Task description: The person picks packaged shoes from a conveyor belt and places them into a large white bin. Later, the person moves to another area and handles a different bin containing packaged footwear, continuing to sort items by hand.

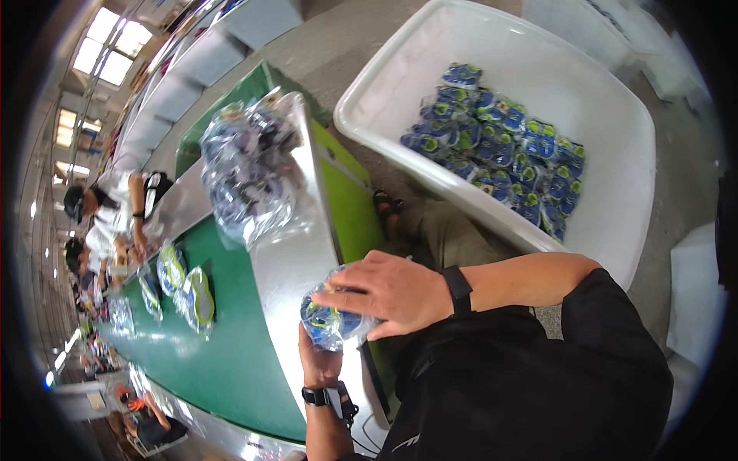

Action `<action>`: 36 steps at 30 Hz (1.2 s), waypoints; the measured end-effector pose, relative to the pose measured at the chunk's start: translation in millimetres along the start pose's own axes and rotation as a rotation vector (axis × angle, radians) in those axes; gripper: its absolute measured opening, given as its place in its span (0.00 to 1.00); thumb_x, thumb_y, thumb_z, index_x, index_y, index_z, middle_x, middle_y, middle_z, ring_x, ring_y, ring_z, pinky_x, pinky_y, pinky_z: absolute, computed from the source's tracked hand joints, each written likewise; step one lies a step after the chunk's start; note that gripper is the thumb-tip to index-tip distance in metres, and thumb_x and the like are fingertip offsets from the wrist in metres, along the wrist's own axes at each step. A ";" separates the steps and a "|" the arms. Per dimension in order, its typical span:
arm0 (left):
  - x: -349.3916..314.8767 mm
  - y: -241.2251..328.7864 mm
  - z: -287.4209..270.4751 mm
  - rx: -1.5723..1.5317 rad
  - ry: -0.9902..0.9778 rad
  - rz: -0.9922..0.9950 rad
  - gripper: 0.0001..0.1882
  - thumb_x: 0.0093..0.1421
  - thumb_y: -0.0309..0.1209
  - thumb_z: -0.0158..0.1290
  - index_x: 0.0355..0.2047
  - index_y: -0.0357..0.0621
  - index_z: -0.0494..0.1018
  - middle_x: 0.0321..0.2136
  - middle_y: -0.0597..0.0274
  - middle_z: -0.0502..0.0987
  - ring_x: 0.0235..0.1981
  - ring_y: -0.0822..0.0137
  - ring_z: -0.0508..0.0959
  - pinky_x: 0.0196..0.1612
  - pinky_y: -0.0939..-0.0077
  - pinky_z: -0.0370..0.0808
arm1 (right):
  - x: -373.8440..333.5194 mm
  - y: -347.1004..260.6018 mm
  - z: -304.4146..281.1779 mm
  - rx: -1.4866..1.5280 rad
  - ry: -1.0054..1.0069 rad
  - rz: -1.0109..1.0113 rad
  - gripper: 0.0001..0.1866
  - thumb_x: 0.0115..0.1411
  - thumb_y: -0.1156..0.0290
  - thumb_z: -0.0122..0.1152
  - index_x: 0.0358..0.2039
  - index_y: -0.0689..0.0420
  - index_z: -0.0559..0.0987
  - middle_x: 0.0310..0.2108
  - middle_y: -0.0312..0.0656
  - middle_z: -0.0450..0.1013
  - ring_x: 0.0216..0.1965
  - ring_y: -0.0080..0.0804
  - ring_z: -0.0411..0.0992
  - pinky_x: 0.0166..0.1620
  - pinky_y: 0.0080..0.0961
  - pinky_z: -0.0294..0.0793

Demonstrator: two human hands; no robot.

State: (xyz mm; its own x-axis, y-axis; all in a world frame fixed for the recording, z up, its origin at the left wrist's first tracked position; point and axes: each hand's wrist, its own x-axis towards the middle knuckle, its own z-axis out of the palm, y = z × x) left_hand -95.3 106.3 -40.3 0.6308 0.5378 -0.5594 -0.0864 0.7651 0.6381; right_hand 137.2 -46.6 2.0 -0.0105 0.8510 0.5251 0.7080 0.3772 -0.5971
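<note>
Left hand (317, 361), right hand (400, 290): fingers clamped on bagged blue footwear (335, 326); clear-bagged heap (250, 169) blocking metal ledge (288, 273); white tub (538, 58) alongside

no readable text, numbers or signs, white mark (406, 442) on black clothing (523, 384)

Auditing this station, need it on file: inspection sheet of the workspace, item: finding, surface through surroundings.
Surface: green belt with shiny metal edging.
Job's things: clear-bagged blue bundle in hand; bagged blue-and-green shoes in the white tub.
Clutter: heap of clear bags on the metal; bagged shoes on the belt.
Grips: left grip against the bundle, fingers mostly hidden; right grip spread over it.
Cables: thin dark cable near the lower edge, route unclear.
Surroundings: other people at left.
</note>
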 end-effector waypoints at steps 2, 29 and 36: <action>3.2 -7.4 18.8 0.025 -0.050 -0.060 0.26 0.77 0.46 0.38 0.65 0.42 0.67 0.62 0.57 0.74 0.63 0.58 0.74 0.68 0.55 0.68 | -8.4 -0.5 -13.2 -0.070 -0.044 0.026 0.44 0.44 0.61 0.81 0.62 0.54 0.71 0.51 0.43 0.70 0.51 0.41 0.72 0.49 0.38 0.71; -2.9 -51.2 91.1 0.295 -0.245 -0.044 0.28 0.73 0.38 0.51 0.66 0.34 0.61 0.45 0.51 0.77 0.45 0.54 0.83 0.43 0.62 0.84 | -114.1 2.5 -182.2 -0.388 0.048 0.354 0.27 0.41 0.71 0.75 0.44 0.56 0.78 0.44 0.43 0.73 0.46 0.45 0.75 0.46 0.39 0.79; -17.0 -35.0 65.4 0.604 0.103 0.073 0.18 0.72 0.29 0.54 0.59 0.33 0.71 0.42 0.57 0.80 0.42 0.65 0.81 0.47 0.68 0.80 | -163.0 34.0 -235.6 -0.652 0.041 0.714 0.22 0.42 0.70 0.72 0.39 0.58 0.77 0.39 0.42 0.71 0.42 0.46 0.74 0.44 0.40 0.77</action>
State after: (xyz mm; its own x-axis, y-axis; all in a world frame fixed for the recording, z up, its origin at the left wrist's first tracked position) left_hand -52.6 47.2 -18.5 0.5596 0.6353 -0.5321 0.3445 0.4057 0.8466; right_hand 329.4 -258.6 39.0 0.5897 0.7832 0.1973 0.7910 -0.5108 -0.3367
